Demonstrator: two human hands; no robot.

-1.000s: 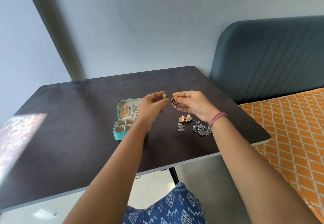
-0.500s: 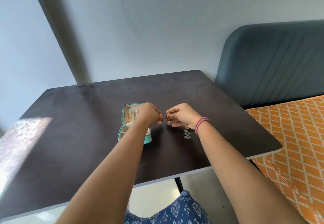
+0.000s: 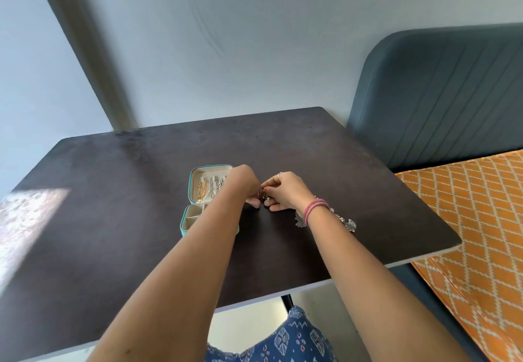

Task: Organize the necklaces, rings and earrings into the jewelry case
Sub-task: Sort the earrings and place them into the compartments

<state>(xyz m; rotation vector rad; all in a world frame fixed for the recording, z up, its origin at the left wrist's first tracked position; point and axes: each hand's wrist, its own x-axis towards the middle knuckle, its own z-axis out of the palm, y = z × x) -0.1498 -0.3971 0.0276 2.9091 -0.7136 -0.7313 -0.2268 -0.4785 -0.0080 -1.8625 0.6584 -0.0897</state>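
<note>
Open teal jewelry case (image 3: pixel 187 221) holds chains (image 3: pixel 210 187) in its lid; both hands (image 3: pixel 264 192) pinch one small earring (image 3: pixel 263 194).

A home bedroom: padded headboard (image 3: pixel 441 92) and orange-patterned bed (image 3: pixel 478 220) beside table (image 3: pixel 113 220).

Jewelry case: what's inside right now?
In the lid of the jewelry case, gold and silver chains hang. The compartments that show look empty. The left hand and its forearm cover the case's right side.
</note>
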